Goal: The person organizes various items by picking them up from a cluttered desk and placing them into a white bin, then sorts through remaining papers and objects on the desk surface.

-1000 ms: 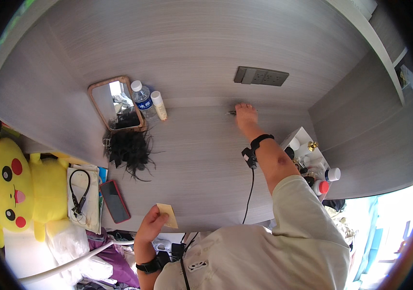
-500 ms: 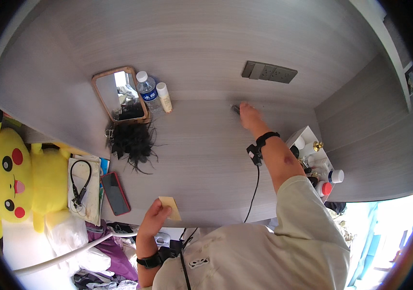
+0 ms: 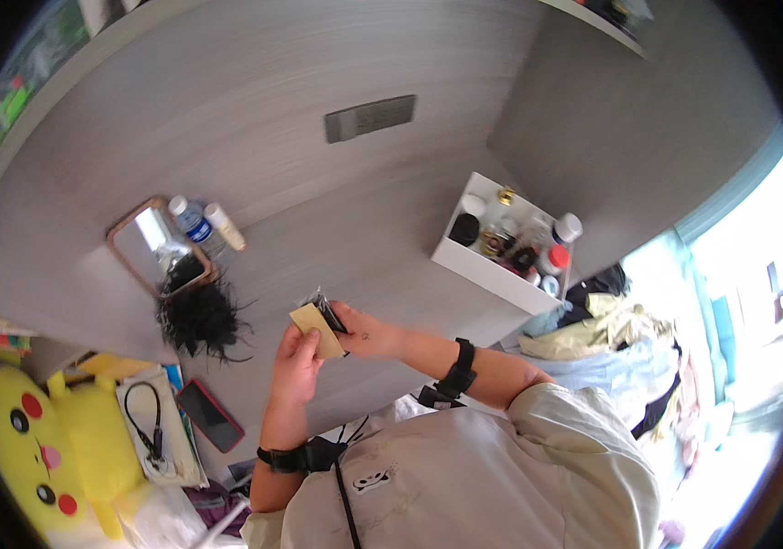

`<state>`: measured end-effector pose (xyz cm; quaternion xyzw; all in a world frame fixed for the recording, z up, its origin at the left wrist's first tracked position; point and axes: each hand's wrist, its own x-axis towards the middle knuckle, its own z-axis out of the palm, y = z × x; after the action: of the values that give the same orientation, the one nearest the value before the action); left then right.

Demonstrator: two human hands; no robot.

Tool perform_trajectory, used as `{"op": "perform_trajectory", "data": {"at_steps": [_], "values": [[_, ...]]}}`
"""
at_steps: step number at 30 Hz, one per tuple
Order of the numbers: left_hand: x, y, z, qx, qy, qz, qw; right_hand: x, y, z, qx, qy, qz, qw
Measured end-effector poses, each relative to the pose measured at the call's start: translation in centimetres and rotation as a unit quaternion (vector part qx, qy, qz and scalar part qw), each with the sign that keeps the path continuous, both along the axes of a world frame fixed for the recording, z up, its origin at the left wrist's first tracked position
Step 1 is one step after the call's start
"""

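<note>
Just above the desk's near edge, my two hands meet. A small pale yellow piece of paper or card (image 3: pixel 312 324) is pinched between the thumb and fingers of my left hand (image 3: pixel 295 368). My right hand (image 3: pixel 366 333) is closed on a small dark item in clear wrapping (image 3: pixel 329 313), directly behind the yellow piece. What kind of item it is does not show. The two pieces overlap, and I cannot tell whether they touch.
On the left stand a framed mirror (image 3: pixel 158 245), a water bottle (image 3: pixel 192 222) and a white tube (image 3: pixel 225 227). A black feathery bundle (image 3: pixel 199 320) lies before them, with a phone (image 3: pixel 210 416) nearer. At right is a white box (image 3: pixel 501 274) of bottles. A yellow plush toy (image 3: pixel 98 430) sits at left.
My right hand has come back from the far side of the desk with the dark item. My left hand has risen with the yellow piece to meet it. The view has swung right.
</note>
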<state>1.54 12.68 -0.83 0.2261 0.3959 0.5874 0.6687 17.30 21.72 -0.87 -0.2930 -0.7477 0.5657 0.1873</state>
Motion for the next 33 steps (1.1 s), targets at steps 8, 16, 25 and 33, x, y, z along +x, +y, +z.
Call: {"op": "perform_trajectory", "data": {"at_steps": [8, 16, 25, 33], "values": [[5.1, 0.1, -1.9, -0.047, 0.060, -0.090, 0.993, 5.2, -6.4, 1.7, -0.437, 0.170, -0.243, 0.849], [10.2, 0.7, -2.0, 0.072, 0.287, -0.114, 0.948, 10.2, -7.2, -0.6, -0.137, 0.085, -0.199, 0.967], [18.1, 3.3, 1.2, 0.187, 0.459, -0.064, 0.867, 15.9, -4.6, 1.2, -0.102, 0.246, -0.258, 0.928], [24.4, 7.2, 4.2, 0.275, 0.469, -0.026, 0.839, 23.9, 2.0, 4.1, 0.001, 0.216, -0.302, 0.929]]}}
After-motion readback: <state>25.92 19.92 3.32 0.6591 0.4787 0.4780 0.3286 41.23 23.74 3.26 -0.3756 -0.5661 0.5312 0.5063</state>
